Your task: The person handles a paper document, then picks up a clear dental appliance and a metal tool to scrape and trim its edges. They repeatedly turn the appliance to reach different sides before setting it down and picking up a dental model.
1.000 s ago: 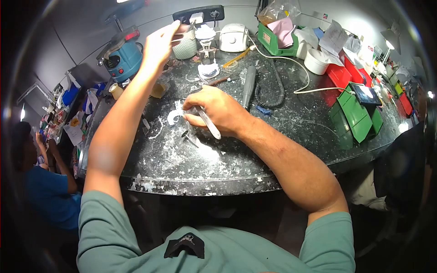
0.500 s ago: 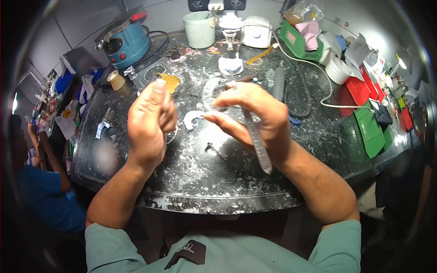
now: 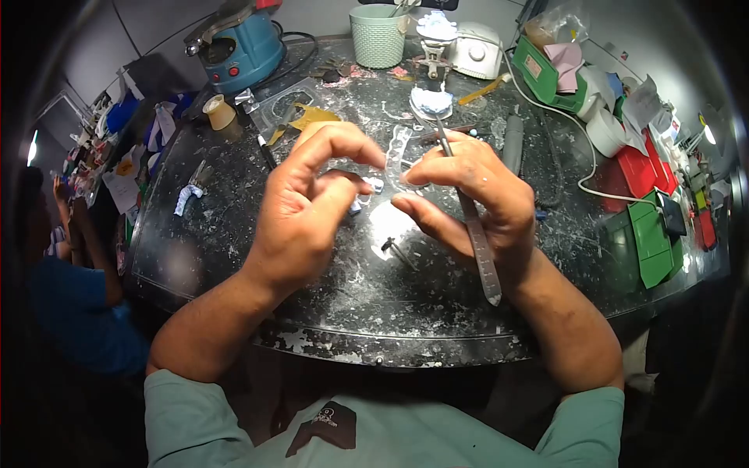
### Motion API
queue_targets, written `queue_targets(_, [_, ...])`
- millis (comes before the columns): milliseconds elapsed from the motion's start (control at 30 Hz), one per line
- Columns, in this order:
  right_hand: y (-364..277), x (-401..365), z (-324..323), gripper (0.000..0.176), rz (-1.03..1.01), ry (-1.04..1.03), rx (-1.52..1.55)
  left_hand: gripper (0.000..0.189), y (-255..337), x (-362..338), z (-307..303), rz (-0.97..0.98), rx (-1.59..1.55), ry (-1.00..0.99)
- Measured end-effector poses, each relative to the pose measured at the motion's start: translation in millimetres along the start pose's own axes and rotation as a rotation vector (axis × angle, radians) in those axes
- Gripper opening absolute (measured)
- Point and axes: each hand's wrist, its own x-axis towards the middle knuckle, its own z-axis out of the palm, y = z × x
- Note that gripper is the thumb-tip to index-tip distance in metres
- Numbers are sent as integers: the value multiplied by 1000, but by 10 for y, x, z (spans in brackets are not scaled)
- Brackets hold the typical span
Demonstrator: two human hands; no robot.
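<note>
A long, flat grey metal spatula-like tool (image 3: 477, 238) lies slanted through my right hand (image 3: 480, 187), held by the rear fingers against the palm. That hand's thumb and index finger curve towards each other with a gap. My left hand (image 3: 308, 203) faces it, fingers bent and apart, with nothing visible in them. Behind the left hand a white arch-shaped piece (image 3: 376, 185) is mostly hidden. A clear plastic arch-shaped strip (image 3: 399, 144) lies on the bench beyond both hands. Below them is a small metal piece with a dark end (image 3: 399, 253), beside a bright light spot.
The speckled black bench (image 3: 343, 304) carries a white cast (image 3: 431, 101), an articulator (image 3: 434, 58), a woven pot (image 3: 378, 39) and a blue machine (image 3: 246, 54). Green bins (image 3: 651, 246) and a white cable (image 3: 593, 156) are on the right. A person in blue (image 3: 74, 312) sits left.
My left hand has loosened from a closed grip to curved, parted fingers and come nearer my right hand. The right hand keeps the tool. The whole view has shifted slightly.
</note>
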Motion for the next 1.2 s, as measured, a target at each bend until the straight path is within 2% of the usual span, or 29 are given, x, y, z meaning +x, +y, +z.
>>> queue_targets(33, [2,-2,-11,21,6,-11,-5,17,-107,39,-174,125,178,-116])
queue_targets(133, [45,-1,-10,19,-10,6,6,18,-119,37,-285,-173,-191,-201])
queue_targets(167, [49,-1,-12,19,-25,22,29,18,-75,42,-222,-172,-193,-209])
queue_targets(233, [14,7,-32,20,9,7,27,24,3,20,-75,-304,-129,-91])
queue_targets(267, [21,7,-22,20,-2,11,37,35,-29,9,-79,-291,-169,-120])
queue_targets(500, [40,-10,5,21,-28,0,45,41,41,22,-21,-281,-329,-52])
queue_targets(533, [32,-10,3,21,-14,-20,53,46,39,28,-39,-278,-345,-75])
queue_targets(700, [50,-7,12,25,1,13,63,45,-4,33,-67,-203,-315,-43])
queue_targets(967, [9,9,-1,26,-14,13,79,30,-45,46,-127,-268,-360,-8])
queue_targets(1200, [33,2,-7,26,11,4,92,31,-48,50,-155,-304,-374,-8])
